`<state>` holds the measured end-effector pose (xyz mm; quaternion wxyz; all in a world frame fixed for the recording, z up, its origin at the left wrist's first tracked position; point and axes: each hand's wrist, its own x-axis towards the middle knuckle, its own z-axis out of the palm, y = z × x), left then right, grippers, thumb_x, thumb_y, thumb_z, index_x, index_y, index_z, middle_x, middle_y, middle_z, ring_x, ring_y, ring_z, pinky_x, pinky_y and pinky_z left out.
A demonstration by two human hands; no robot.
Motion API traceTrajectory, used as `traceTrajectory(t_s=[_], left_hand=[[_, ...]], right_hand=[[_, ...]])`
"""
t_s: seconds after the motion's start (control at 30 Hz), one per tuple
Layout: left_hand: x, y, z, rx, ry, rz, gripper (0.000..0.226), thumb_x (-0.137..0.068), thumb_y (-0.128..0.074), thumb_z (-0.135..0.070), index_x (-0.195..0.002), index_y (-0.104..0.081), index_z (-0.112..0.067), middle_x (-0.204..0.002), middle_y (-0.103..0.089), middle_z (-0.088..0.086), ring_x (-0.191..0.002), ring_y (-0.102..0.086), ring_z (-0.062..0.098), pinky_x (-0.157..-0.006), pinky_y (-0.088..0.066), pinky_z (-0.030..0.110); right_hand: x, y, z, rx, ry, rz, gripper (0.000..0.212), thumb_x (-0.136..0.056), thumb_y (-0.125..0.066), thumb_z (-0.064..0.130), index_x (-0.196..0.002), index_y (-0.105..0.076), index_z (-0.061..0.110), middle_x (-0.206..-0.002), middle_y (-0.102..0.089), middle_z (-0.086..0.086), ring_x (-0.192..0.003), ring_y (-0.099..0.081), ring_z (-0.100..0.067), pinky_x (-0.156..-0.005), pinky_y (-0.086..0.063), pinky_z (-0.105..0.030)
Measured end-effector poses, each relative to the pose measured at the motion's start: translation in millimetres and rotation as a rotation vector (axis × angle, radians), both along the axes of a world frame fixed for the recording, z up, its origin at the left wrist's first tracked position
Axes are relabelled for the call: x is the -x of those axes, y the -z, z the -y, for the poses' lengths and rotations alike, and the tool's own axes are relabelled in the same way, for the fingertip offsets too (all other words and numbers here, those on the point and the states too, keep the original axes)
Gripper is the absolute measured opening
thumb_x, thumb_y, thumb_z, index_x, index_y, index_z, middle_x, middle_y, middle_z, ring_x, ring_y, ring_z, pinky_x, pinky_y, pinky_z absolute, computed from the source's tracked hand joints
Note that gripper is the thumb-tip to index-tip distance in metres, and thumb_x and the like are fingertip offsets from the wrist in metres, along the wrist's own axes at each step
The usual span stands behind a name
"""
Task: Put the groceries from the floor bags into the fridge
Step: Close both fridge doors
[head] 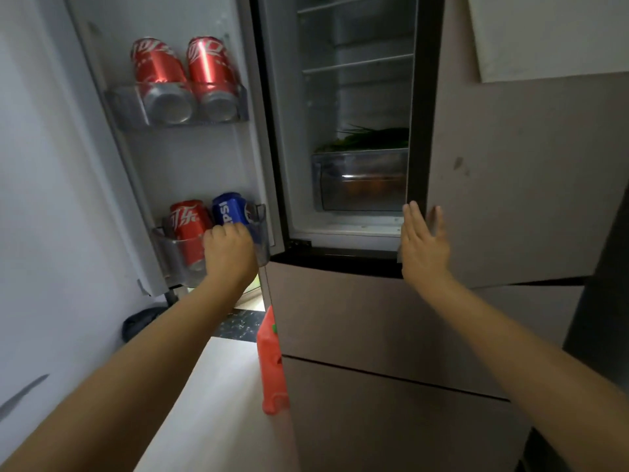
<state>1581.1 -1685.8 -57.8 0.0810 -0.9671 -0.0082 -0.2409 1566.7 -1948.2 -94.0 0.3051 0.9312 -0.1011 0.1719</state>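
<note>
The left hand [228, 248] reaches into the lower door bin [163, 247] of the open left fridge door [190, 158] and grips the blue Pepsi can [228, 210], which sits tilted beside a red cola can [189, 222]; its fingers curl around the far side of the can and are mostly hidden behind the knuckles, so exactly how they close cannot be told. The right hand [423, 241] is flat, fingers straight and nearly together, against the edge of the right fridge door [510, 165]. The main risk is in the bin: the Pepsi can leans rather than stands, and if the hand lets go before it settles, it could knock the red can next to it or tip over the low clear rim and fall to the floor. Two red cola cans [183, 73] in the upper door bin [238, 100] also lean outward, so a jolt to the door might shake them loose. If the right hand pushes its door now, it could swing shut with the left arm in the opening. An orange bag [270, 366] stands on the floor against the fridge base, where a foot could catch it.
</note>
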Motion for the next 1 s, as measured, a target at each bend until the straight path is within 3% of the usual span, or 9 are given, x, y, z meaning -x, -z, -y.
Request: traceTrajectory(t_s=[0.23, 0.33, 0.43, 0.6, 0.73, 0.8, 0.87, 0.93, 1.0], left_hand=[[4, -4, 40, -0.149, -0.054, -0.024, 0.036, -0.092, -0.045, -0.012, -0.125, -0.048, 0.002, -0.126, -0.054, 0.021, -0.114, -0.052, 0.034, -0.097, -0.041, 0.040], [5, -5, 69, -0.188, -0.007, -0.058, 0.033, -0.092, -0.046, -0.012, -0.121, -0.052, 0.002, -0.125, -0.054, 0.020, -0.115, -0.051, 0.035, -0.098, -0.040, 0.041], [10, -12, 93, -0.065, 0.133, -0.006, 0.034, -0.091, -0.048, -0.016, -0.120, -0.053, 0.000, -0.125, -0.055, 0.017, -0.116, -0.051, 0.032, -0.095, -0.042, 0.038], [31, -8, 72, -0.053, 0.347, 0.574, 0.041, -0.074, -0.059, -0.028, -0.103, -0.070, -0.001, -0.105, -0.071, 0.017, -0.103, -0.066, 0.033, -0.090, -0.050, 0.040], [39, -3, 48, -0.034, 0.471, 0.938, 0.039, -0.094, -0.034, -0.023, -0.123, -0.047, 0.000, -0.126, -0.060, 0.024, -0.126, -0.040, 0.036, -0.115, -0.020, 0.042], [44, -7, 44, 0.154, 0.371, 0.880, 0.051, -0.088, -0.040, -0.023, -0.132, -0.036, 0.002, -0.139, -0.044, 0.028, -0.132, -0.028, 0.039, -0.119, -0.005, 0.036], [42, -10, 43, 0.501, 0.225, 0.686, 0.068, -0.089, -0.041, -0.031, -0.144, -0.023, 0.006, -0.149, -0.025, 0.032, -0.141, -0.017, 0.043, -0.119, -0.005, 0.039], [38, -14, 50, 0.790, 0.274, 0.429, 0.067, -0.095, -0.046, -0.032, -0.148, -0.018, -0.001, -0.152, -0.029, 0.021, -0.142, -0.026, 0.034, -0.118, -0.021, 0.041], [32, -11, 61, 0.871, 0.425, 0.326, 0.056, -0.095, -0.050, -0.026, -0.144, -0.028, -0.009, -0.141, -0.046, 0.010, -0.131, -0.045, 0.026, -0.108, -0.039, 0.037]], right_hand=[[-14, 0, 6, -0.069, -0.142, 0.032, 0.056, -0.093, -0.047, 0.024, -0.142, -0.030, 0.004, -0.158, 0.008, -0.017, -0.146, 0.011, -0.029, -0.115, 0.007, -0.054], [-21, 4, 16, -0.076, -0.253, 0.090, 0.056, -0.092, -0.045, 0.017, -0.144, -0.026, 0.006, -0.156, 0.020, -0.013, -0.145, 0.017, -0.028, -0.112, 0.019, -0.051], [-39, 23, 40, -0.032, -0.551, 0.371, 0.054, -0.081, -0.034, 0.010, -0.134, -0.041, 0.005, -0.151, 0.032, -0.004, -0.142, 0.026, -0.019, -0.111, 0.028, -0.043], [-44, 39, 59, -0.129, -0.814, 0.727, 0.052, -0.080, -0.036, 0.017, -0.131, -0.036, 0.007, -0.157, 0.019, 0.002, -0.146, 0.015, -0.014, -0.120, 0.007, -0.032], [-40, 37, 60, -0.219, -0.905, 0.809, 0.053, -0.088, -0.035, 0.022, -0.137, -0.018, 0.011, -0.158, 0.015, -0.003, -0.146, 0.015, -0.014, -0.120, 0.007, -0.031], [-38, 37, 65, -0.268, -0.901, 0.829, 0.058, -0.086, -0.037, 0.029, -0.137, -0.015, 0.012, -0.158, 0.017, -0.002, -0.146, 0.015, -0.013, -0.120, 0.008, -0.033], [-36, 37, 67, -0.291, -0.880, 0.838, 0.053, -0.093, -0.029, 0.038, -0.137, -0.014, 0.013, -0.157, 0.022, 0.004, -0.146, 0.017, -0.013, -0.119, 0.009, -0.039], [-36, 36, 65, -0.301, -0.873, 0.847, 0.062, -0.087, -0.036, 0.033, -0.141, -0.012, 0.017, -0.156, 0.023, 0.005, -0.146, 0.018, -0.013, -0.117, 0.005, -0.048], [-37, 33, 60, -0.285, -0.866, 0.824, 0.090, -0.072, -0.048, 0.026, -0.148, 0.000, 0.026, -0.156, 0.024, 0.004, -0.145, 0.019, -0.014, -0.113, -0.001, -0.057]])
